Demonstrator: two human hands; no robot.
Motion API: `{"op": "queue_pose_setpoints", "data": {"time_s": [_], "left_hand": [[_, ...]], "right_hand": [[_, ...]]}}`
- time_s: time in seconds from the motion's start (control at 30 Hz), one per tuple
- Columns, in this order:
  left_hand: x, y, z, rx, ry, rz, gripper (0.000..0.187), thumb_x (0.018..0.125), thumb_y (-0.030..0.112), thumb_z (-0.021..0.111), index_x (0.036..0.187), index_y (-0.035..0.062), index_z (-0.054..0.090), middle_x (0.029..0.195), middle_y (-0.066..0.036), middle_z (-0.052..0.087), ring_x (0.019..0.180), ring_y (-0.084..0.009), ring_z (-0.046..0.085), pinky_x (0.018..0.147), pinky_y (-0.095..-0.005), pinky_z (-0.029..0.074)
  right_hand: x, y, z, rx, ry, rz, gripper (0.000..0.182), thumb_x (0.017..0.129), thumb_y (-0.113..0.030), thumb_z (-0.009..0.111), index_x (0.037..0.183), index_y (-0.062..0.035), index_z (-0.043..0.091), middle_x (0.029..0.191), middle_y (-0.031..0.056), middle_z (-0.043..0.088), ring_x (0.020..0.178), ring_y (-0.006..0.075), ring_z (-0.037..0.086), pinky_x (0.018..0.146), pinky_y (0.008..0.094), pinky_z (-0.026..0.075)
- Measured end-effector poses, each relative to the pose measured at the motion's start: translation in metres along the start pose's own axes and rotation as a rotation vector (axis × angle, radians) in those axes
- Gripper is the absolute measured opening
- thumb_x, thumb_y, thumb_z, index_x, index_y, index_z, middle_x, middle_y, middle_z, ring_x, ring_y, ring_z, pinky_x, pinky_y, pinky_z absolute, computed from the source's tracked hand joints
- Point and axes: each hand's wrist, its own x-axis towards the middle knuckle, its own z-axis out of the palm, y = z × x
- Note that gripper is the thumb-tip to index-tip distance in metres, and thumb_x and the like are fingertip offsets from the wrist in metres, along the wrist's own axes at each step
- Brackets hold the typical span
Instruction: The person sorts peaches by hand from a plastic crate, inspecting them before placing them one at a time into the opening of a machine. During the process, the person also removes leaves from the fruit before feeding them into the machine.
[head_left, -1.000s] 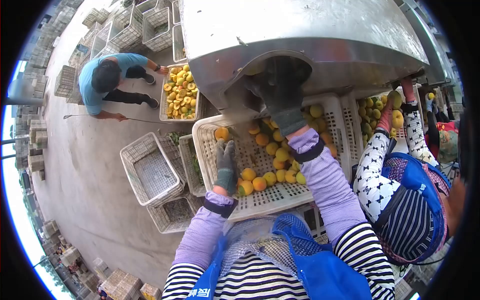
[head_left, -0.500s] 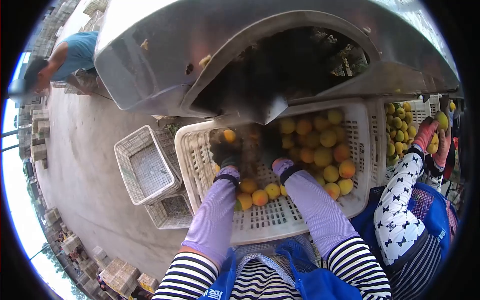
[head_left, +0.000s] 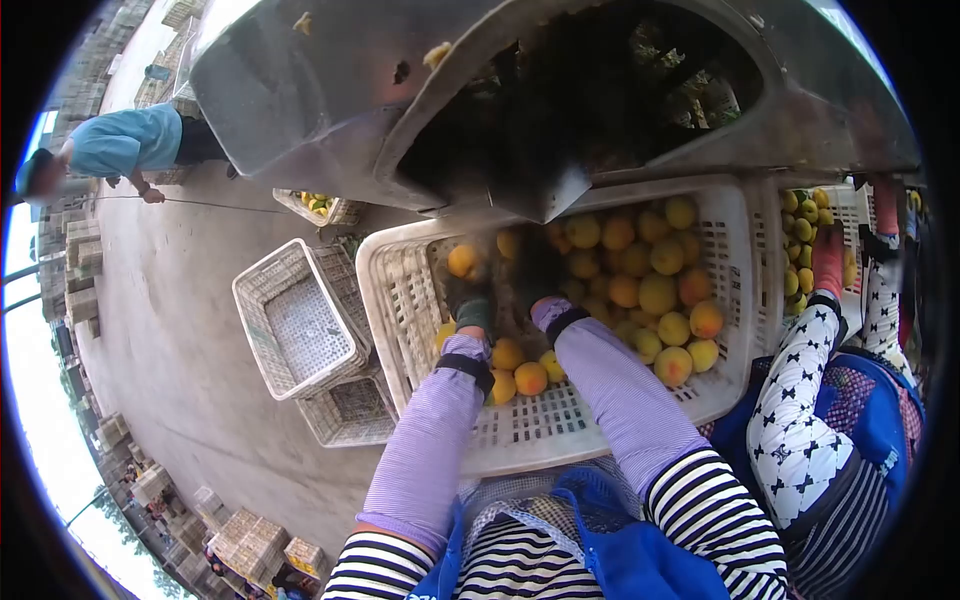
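A white plastic crate (head_left: 520,452) stands in front of me, with many yellow-orange, peach-like fruits (head_left: 657,295) heaped in its right side. Both my hands are inside it in dark gloves. My left hand (head_left: 470,295) is by the crate's left part, close to a single orange fruit (head_left: 463,262) at the far side. Just right of it, my right hand (head_left: 538,268) reaches beside the heap. Shadow and blur hide the fingers of both, so what they hold does not show. A few fruits (head_left: 530,378) lie nearer me, between my forearms.
A grey metal housing with a dark opening (head_left: 580,110) overhangs the crate's far edge. Stacked crates (head_left: 300,320) stand on the floor at left, near a fruit-filled crate (head_left: 320,207). A co-worker's gloved hand (head_left: 828,260) is over fruit at right. Another person (head_left: 130,140) bends at far left.
My right hand has shifted slightly left, toward my left hand. The co-worker's hands at right no longer show raised fruit. The person at far left has moved, and the fruit-filled floor crate shows now.
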Motion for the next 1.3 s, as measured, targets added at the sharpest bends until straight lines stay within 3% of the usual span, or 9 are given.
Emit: {"op": "queue_pose_setpoints", "data": {"time_s": [0.23,0.43,0.6,0.67,0.77,0.87,0.97,1.1,1.3], "left_hand": [[-0.093,0.060,-0.115,-0.642,-0.349,-0.113,0.056,0.094,0.040,0.065,0.134,0.0065,0.044,0.112,-0.007,0.059,0.089,-0.0202,0.061,0.079,-0.0338,0.054],[-0.126,0.058,-0.179,-0.861,-0.490,-0.136,0.048,0.098,0.040,0.059,0.130,0.0063,0.048,0.112,-0.010,0.061,0.092,-0.0206,0.065,0.076,-0.0331,0.058],[-0.142,0.053,-0.223,-0.833,-0.482,-0.097,0.054,0.097,0.045,0.058,0.129,0.0026,0.049,0.113,-0.011,0.061,0.094,-0.0220,0.065,0.081,-0.0355,0.057],[-0.148,0.049,-0.234,-0.822,-0.423,-0.120,0.060,0.095,0.050,0.058,0.127,-0.0003,0.050,0.111,-0.012,0.062,0.092,-0.0212,0.065,0.080,-0.0339,0.056],[-0.155,0.027,-0.248,-0.893,-0.368,-0.162,0.066,0.092,0.054,0.058,0.126,-0.0018,0.051,0.108,-0.013,0.063,0.090,-0.0210,0.064,0.080,-0.0326,0.055],[-0.160,0.014,-0.253,-0.831,-0.344,-0.169,0.071,0.092,0.060,0.052,0.125,-0.0031,0.052,0.100,-0.014,0.065,0.089,-0.0224,0.065,0.080,-0.0346,0.055],[-0.158,-0.001,-0.252,-0.856,-0.341,-0.182,0.072,0.093,0.062,0.047,0.124,-0.0031,0.053,0.096,-0.013,0.065,0.087,-0.0229,0.064,0.080,-0.0348,0.054],[-0.164,-0.006,-0.270,-0.870,-0.403,-0.176,0.075,0.094,0.063,0.044,0.129,-0.0036,0.050,0.107,-0.016,0.065,0.097,-0.0252,0.064,0.085,-0.0347,0.053],[-0.171,0.046,-0.267,-1.125,-0.735,-0.093,0.089,0.088,0.069,0.051,0.142,-0.0001,0.040,0.131,-0.019,0.056,0.111,-0.0255,0.061,0.087,-0.0352,0.056]], "right_hand": [[-0.016,-0.004,-0.037,0.470,-0.181,0.044,0.067,0.081,-0.030,0.070,0.138,-0.0070,0.043,0.134,0.0197,0.051,0.117,0.0374,0.054,0.098,0.0449,0.044],[-0.061,0.005,-0.056,0.010,0.219,-0.079,0.060,0.080,-0.033,0.074,0.131,-0.0088,0.056,0.112,0.0214,0.066,0.101,0.0388,0.064,0.085,0.0431,0.052],[-0.029,0.015,-0.025,0.403,-0.491,-0.067,0.037,0.087,-0.025,0.066,0.118,-0.0068,0.065,0.108,0.0199,0.068,0.096,0.0355,0.067,0.082,0.0418,0.053],[-0.038,0.004,-0.004,-0.218,-0.511,-0.193,0.030,0.081,-0.034,0.068,0.099,-0.0114,0.073,0.088,0.0174,0.071,0.087,0.0361,0.069,0.076,0.0457,0.055],[-0.046,-0.065,-0.051,-0.015,-0.414,-0.049,0.051,0.082,-0.028,0.071,0.130,-0.0153,0.057,0.119,0.0172,0.065,0.105,0.0330,0.064,0.087,0.0435,0.052],[-0.040,-0.086,-0.006,0.042,-0.076,-0.383,0.040,0.079,-0.023,0.071,0.118,-0.0160,0.063,0.122,0.0163,0.064,0.110,0.0322,0.064,0.090,0.0427,0.052],[-0.020,-0.089,0.062,-0.150,-0.373,-0.278,0.065,0.075,-0.027,0.077,0.134,-0.0172,0.053,0.135,0.0153,0.055,0.117,0.0366,0.057,0.097,0.0453,0.047],[-0.031,-0.103,0.003,0.718,-0.700,0.169,0.061,0.081,-0.033,0.078,0.133,-0.0107,0.054,0.121,0.0140,0.062,0.105,0.0221,0.062,0.087,0.0358,0.054],[-0.116,-0.140,-0.230,1.135,-1.035,-0.100,0.074,0.088,-0.054,0.067,0.138,-0.0035,0.046,0.122,0.0062,0.058,0.114,0.0156,0.052,0.101,0.0330,0.042]]}}
